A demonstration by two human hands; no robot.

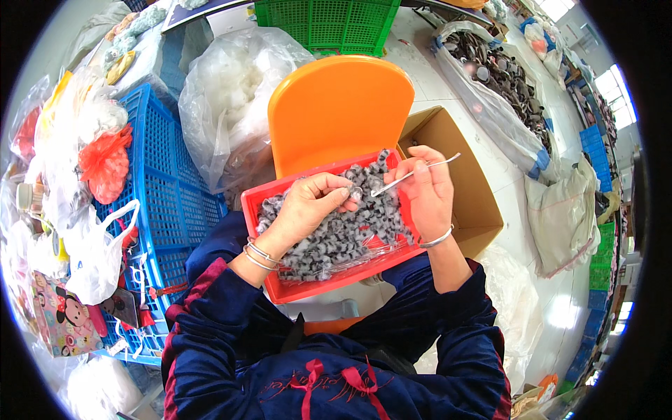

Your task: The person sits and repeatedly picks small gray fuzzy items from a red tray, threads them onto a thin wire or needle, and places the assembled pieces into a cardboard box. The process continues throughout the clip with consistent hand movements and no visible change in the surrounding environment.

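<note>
A shallow red tray (318, 288) lies across my lap, against an orange chair back (339, 105). It is heaped with small fluffy grey-and-black striped pieces (318, 248). Above the heap, my left hand (311, 206) pinches one small grey fluffy piece (355, 194) between thumb and fingertips. From the right, my right hand (428, 192) grips a thin silvery rod (448, 160) whose slim tip points at that piece. Rod tip and piece are close; I cannot tell whether they touch. Clear plastic film (350, 264) lies along the tray's near side.
An open cardboard box (476, 203) stands right of the tray. Left, a blue crate (164, 210) carries plastic bags. A clear bag of white stuffing (231, 98) stands behind it, and a green crate (329, 24) beyond the chair. A sack of dark pieces (500, 84) lies far right.
</note>
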